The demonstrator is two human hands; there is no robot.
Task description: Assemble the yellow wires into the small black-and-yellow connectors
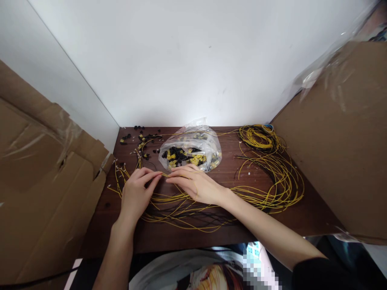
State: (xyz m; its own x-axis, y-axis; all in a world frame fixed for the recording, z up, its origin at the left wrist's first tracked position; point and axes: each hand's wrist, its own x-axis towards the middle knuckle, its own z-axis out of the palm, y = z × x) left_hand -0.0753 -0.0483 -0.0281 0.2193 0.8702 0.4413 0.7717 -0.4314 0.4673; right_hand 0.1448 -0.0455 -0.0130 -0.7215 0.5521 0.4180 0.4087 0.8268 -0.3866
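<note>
My left hand (138, 192) pinches a thin yellow wire (165, 175) between thumb and forefinger. Just to its right, my right hand (198, 184) reaches over the same wire, its fingers bent around it; the exact hold is partly hidden. Beneath both hands runs a loose bundle of yellow and black wires (181, 197), which curves round at the right. Behind my right hand lies a clear plastic bag (211, 141) with black and yellow connectors (198, 160) in it. White-tipped wire ends (121, 171) fan out left of my left hand.
A coil of yellow wire (256, 137) lies at the back right of the brown table (181, 241). Small black and yellow parts (141, 138) are scattered at the back left. Cardboard stands on the left (45, 181) and right (341, 141), with a white wall (193, 60) behind.
</note>
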